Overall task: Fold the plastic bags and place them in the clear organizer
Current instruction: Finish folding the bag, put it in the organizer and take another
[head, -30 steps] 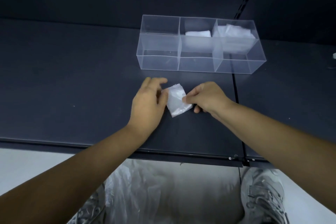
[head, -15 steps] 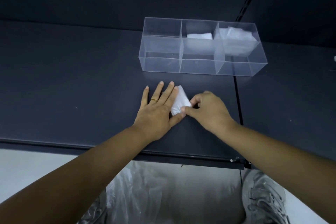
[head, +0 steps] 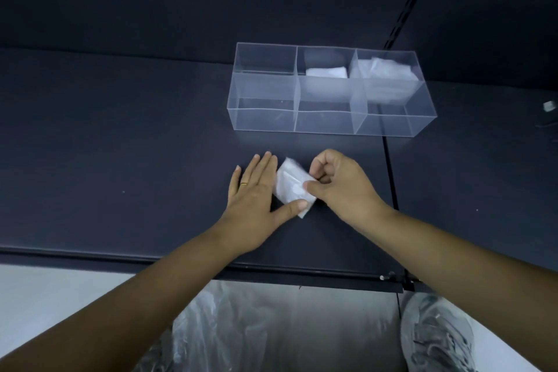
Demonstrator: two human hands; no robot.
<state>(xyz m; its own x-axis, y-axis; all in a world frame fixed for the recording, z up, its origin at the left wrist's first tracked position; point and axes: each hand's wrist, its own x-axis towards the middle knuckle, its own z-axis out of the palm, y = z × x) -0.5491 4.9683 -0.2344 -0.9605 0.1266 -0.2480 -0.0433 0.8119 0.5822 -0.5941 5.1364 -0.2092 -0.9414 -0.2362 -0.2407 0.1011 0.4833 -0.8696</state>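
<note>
A small folded white plastic bag lies on the dark table between my hands. My left hand rests flat beside it, fingers spread, with the thumb pressing the bag's near corner. My right hand pinches the bag's right edge between thumb and fingers. The clear organizer stands further back, with several compartments. One folded bag sits in its back middle compartment, and a bulkier bag fills the back right one.
The dark table has a seam running front to back just right of my right hand. Loose clear plastic bags lie on the floor below the table edge, beside a grey shoe. A small object sits at far right.
My left hand went from cupped on the bag to flat, then slid left, uncovering more of the bag. My right hand kept its pinch on the right edge.
</note>
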